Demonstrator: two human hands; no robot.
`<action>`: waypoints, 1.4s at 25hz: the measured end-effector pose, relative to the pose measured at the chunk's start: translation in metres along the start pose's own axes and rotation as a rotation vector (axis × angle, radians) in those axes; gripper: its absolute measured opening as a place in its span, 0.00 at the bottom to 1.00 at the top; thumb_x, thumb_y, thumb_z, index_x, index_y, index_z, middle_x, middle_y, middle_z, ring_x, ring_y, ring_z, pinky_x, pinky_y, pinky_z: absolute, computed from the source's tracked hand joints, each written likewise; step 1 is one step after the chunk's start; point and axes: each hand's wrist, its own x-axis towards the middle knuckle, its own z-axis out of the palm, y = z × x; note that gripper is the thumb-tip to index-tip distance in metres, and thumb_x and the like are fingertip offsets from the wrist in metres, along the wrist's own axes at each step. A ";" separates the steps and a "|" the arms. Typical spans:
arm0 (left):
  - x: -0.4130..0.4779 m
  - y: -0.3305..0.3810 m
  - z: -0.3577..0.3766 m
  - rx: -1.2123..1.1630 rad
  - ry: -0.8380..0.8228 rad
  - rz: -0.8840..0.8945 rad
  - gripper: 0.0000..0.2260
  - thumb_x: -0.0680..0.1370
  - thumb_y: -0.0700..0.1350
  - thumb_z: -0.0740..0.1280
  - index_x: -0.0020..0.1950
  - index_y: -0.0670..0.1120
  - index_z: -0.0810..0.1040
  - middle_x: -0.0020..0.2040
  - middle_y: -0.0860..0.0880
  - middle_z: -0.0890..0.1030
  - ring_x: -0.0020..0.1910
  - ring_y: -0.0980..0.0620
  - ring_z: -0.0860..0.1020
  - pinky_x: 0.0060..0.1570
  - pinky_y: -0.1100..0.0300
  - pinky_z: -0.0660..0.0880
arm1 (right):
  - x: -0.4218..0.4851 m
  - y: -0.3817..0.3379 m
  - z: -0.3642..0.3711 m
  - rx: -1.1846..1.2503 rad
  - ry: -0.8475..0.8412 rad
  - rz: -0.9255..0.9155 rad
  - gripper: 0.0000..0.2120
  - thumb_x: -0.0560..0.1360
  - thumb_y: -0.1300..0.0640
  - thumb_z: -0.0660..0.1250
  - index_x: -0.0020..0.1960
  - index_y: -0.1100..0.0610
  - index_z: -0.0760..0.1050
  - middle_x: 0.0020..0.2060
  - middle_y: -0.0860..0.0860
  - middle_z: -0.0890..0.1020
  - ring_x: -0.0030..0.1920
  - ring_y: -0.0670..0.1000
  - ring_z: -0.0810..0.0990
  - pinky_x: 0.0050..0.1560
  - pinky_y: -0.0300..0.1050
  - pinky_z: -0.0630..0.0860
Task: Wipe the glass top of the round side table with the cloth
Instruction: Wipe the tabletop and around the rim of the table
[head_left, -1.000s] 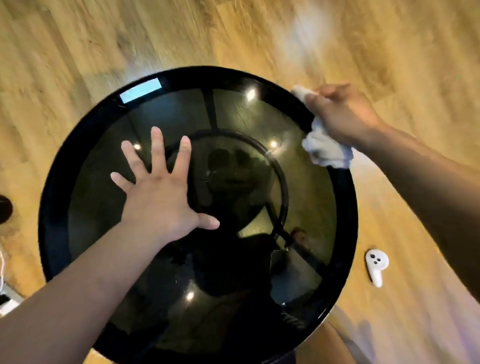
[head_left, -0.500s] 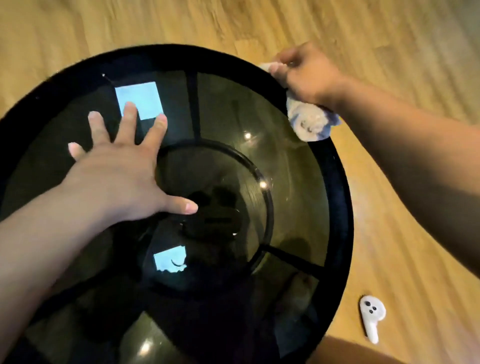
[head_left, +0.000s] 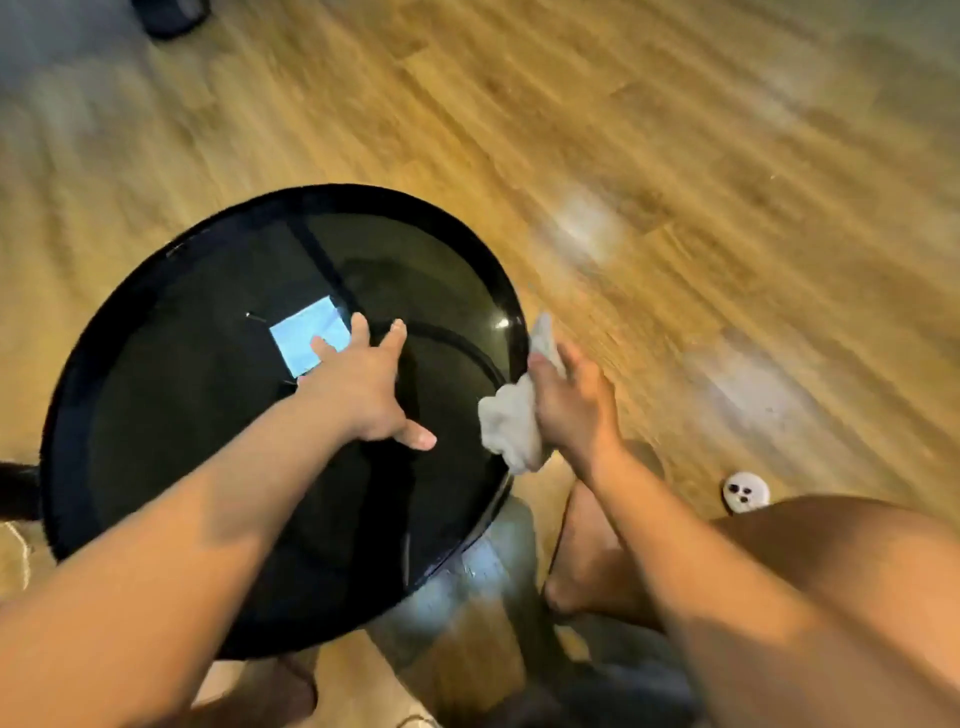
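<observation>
The round side table (head_left: 156, 415) has a dark glass top inside a black rim and fills the left middle of the head view. My left hand (head_left: 358, 384) lies flat on the glass near its centre, fingers spread, holding nothing. My right hand (head_left: 574, 405) is at the table's right rim, closed on a crumpled white cloth (head_left: 511, 421). The cloth hangs over the rim's edge, partly on the glass and partly past it. A pale blue square reflection shows on the glass just left of my left fingers.
Wooden plank floor (head_left: 675, 156) surrounds the table. A small white controller (head_left: 746, 491) lies on the floor to the right, beside my bare knee (head_left: 831, 561). My bare foot (head_left: 587, 566) stands just right of the table. A dark object (head_left: 171, 15) sits at the top left.
The view has swung, so the table now sits lower and further left. My right hand with the cloth has slid along the rim from the far right side to the near right side.
</observation>
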 end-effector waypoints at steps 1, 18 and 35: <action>0.000 0.000 -0.001 0.018 0.000 0.001 0.63 0.58 0.64 0.79 0.79 0.56 0.40 0.81 0.44 0.40 0.75 0.26 0.46 0.70 0.34 0.60 | -0.037 0.015 0.008 0.029 0.026 0.008 0.16 0.80 0.49 0.58 0.65 0.48 0.74 0.60 0.51 0.81 0.60 0.53 0.76 0.53 0.31 0.68; 0.008 0.000 0.004 -0.086 -0.026 -0.033 0.65 0.53 0.59 0.82 0.79 0.57 0.42 0.80 0.47 0.38 0.77 0.33 0.38 0.73 0.36 0.51 | 0.177 -0.046 0.029 0.194 -0.277 0.218 0.10 0.75 0.50 0.65 0.41 0.56 0.75 0.39 0.53 0.79 0.39 0.54 0.79 0.39 0.43 0.73; -0.083 -0.060 0.055 -0.041 0.233 -0.073 0.29 0.73 0.63 0.67 0.70 0.51 0.70 0.67 0.44 0.75 0.65 0.39 0.73 0.61 0.44 0.72 | -0.099 0.032 0.045 0.176 0.198 0.280 0.21 0.83 0.53 0.54 0.75 0.49 0.63 0.65 0.51 0.74 0.64 0.53 0.73 0.62 0.41 0.66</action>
